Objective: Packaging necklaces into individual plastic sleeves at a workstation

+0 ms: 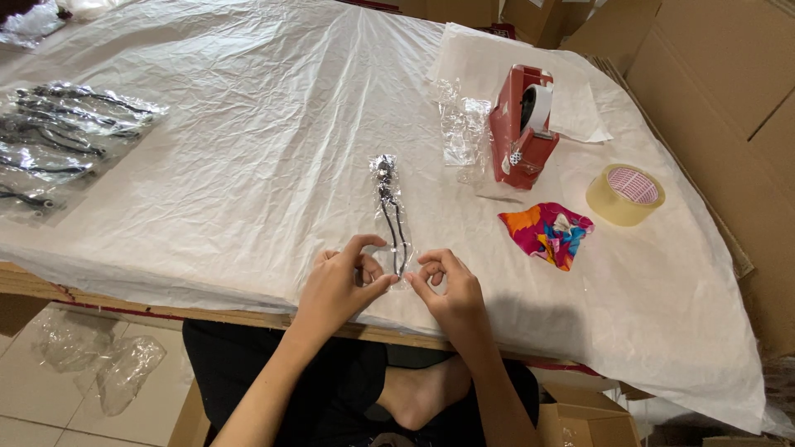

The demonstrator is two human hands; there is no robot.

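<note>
White plastic sheeting (248, 124) is covering the table among cardboard boxes (729, 74); two tape rolls are lying there, while left hand (339, 285) and right hand (447, 290) are pinching one clear packet (391, 207).

A white crinkled plastic sheet (248, 124) covers the table. Over on the right stands a red tape dispenser (522, 128) with a white roll in it, and just beside it, to the left, lie empty clear sleeves (460, 132) — all on a sheet of white paper (497, 66). Near the right edge sits a loose roll of clear tape (625, 194); a bright multicoloured cloth (546, 233) lies close by. At far left — a pile of bagged black cords (58, 136). Cardboard boxes (729, 74) line the right side, and crumpled clear bags (116, 364) lie on the tiled floor.
</note>
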